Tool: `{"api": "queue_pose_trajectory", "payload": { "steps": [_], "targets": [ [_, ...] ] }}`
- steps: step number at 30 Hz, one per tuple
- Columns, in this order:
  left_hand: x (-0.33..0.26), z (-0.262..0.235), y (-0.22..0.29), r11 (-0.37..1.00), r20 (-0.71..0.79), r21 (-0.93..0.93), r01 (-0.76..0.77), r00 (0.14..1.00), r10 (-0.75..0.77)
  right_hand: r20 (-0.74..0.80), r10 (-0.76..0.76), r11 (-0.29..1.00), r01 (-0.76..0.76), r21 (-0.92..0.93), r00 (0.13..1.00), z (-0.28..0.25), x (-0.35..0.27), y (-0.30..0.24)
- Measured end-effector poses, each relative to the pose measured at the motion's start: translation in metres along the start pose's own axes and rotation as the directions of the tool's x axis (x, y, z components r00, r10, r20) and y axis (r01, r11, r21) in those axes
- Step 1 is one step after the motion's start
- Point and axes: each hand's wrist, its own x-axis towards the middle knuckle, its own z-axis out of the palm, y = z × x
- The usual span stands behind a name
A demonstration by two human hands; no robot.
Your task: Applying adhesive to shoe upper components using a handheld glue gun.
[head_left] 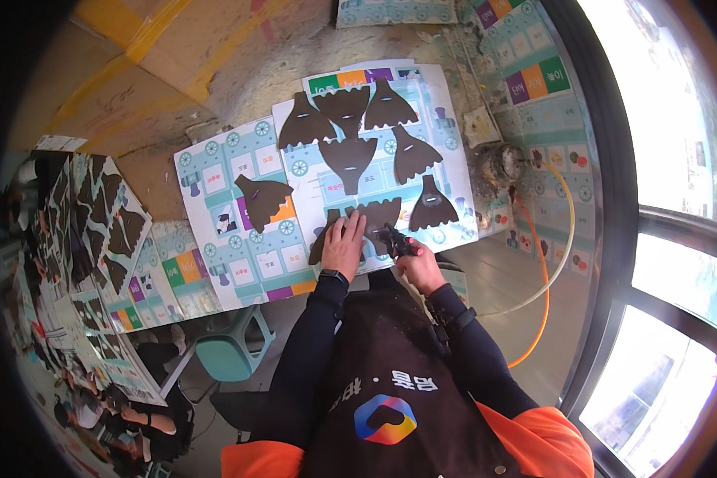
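Several dark brown fan-shaped cutouts with scalloped edges, like this one (350, 163), lie on printed sheets (454, 159). Most have a short pale mark or slit in the middle. At the near edge of the sheets, my left hand (344, 245) presses flat on dark cutouts, its fingers stretched out. Just to its right, my right hand (421, 269) is closed round a small black hand tool (396, 241) with a pinkish-red part. The tool's tip is over the dark cutout (384, 215) by my left hand; whether it touches cannot be made out.
A yellow hose (570, 215) and an orange hose (547, 295) hang from a stained fitting (502, 166) at the right. Cardboard (135, 103) stands far left. A teal stool (233, 354) is below the table. People (127, 418) and more cutouts (107, 219) are at the left.
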Motion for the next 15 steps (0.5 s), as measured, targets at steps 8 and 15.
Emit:
{"api": "queue_pose_trajectory", "payload": {
  "steps": [8, 15],
  "targets": [
    [0.0, -0.003, -0.001, 1.0, -0.02, 0.0, -0.009, 1.0, 0.009, -0.101, 0.024, 0.995, -0.034, -0.096, 0.995, -0.014, -0.009, 0.001],
    [-0.002, -0.016, -0.012, 0.987, -0.045, -0.163, 0.004, 0.999, -0.011, -0.004, 0.076, 0.991, -0.075, 0.108, 0.997, -0.003, -0.017, -0.02]
  ]
}}
